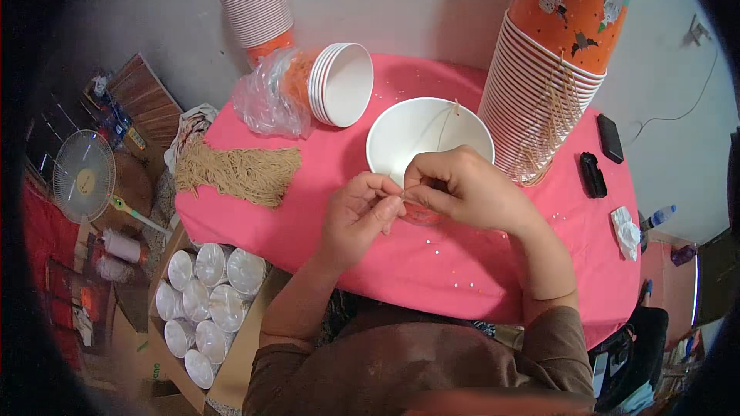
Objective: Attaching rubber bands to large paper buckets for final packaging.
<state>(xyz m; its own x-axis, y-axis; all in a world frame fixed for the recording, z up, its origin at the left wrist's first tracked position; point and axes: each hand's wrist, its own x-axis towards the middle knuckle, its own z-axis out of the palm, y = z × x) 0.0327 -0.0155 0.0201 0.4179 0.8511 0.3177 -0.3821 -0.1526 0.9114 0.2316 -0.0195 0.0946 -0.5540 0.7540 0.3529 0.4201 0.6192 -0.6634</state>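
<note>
A round paper bucket (393, 135), white inside, stands before me on the pink-covered table. A thin tan cord (445, 125) hangs from its far rim down inside. At the near rim, my left hand (356, 217) pinches thumb and fingers together. My right hand (470, 191) is closed in a pinch right beside it, the fingertips of both almost touching. Both appear to grip the cord's end, though the fingers hide most of it. Some orange of the bucket's outside shows below my hands.
A tall stack of corded orange-and-white buckets (532, 92) stands at the right. Bundled tan cords (239, 173) lie left, near plastic-wrapped buckets (343, 85). A phone (609, 139), a black case (593, 175) and a tissue (625, 233) lie right. A carton (231, 366) holds wrapped buckets.
</note>
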